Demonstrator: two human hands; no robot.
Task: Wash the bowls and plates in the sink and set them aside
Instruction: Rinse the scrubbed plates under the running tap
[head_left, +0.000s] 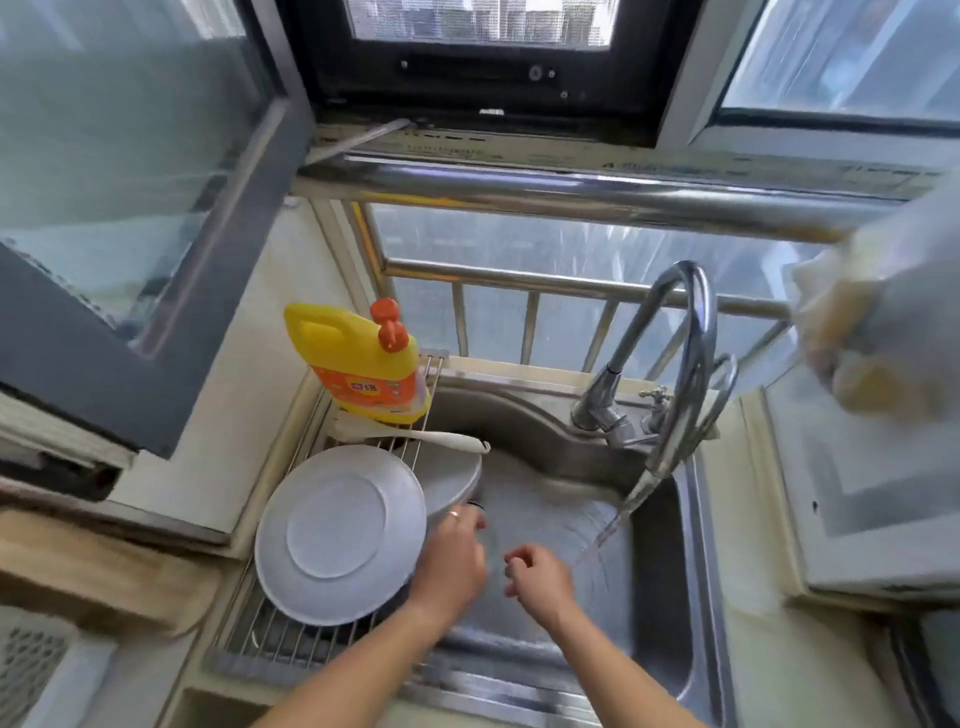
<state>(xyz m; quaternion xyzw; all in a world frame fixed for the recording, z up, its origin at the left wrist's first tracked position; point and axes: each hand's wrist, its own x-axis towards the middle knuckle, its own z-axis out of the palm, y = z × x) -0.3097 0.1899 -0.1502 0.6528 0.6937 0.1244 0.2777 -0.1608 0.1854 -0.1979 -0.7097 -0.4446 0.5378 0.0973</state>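
- Two dishes are seen on the wire rack (291, 636) left of the sink (670, 597): one upturned plate (340, 535) and one bowl (451, 480), tilted just behind it.
- The bowl's rim is touched by the left hand (453, 564), fingers lightly curled around it; the nearer hand.
- The right hand (540, 574) is held loosely curled, gripping nothing, over the sink beside the running faucet (675, 364).

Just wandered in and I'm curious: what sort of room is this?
Most likely a home kitchen: a stainless steel sink with running curved faucet, a yellow dish-soap bottle, and a round grey plate on a wire rack.
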